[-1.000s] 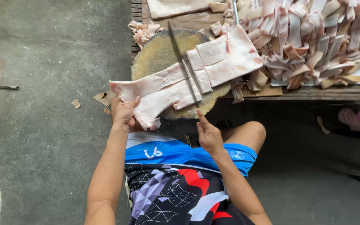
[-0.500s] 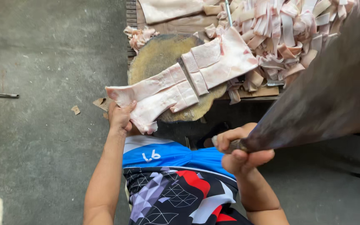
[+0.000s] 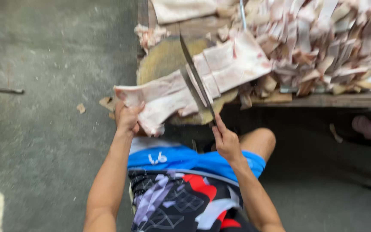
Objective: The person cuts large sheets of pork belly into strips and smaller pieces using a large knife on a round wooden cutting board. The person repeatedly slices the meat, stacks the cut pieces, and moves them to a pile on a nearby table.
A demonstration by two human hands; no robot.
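Right hand (image 3: 227, 141) gripping cleaver (image 3: 196, 79), blade pointing away, left hand (image 3: 127, 117) clutching meat slab (image 3: 185, 88)

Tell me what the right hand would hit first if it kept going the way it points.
Probably the slab of meat on the round chopping block; the right hand points its knife up across it. Depth is unclear.

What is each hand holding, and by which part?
The right hand holds a long knife by its handle. The left hand pins the near end of the pale meat slab on the round block.
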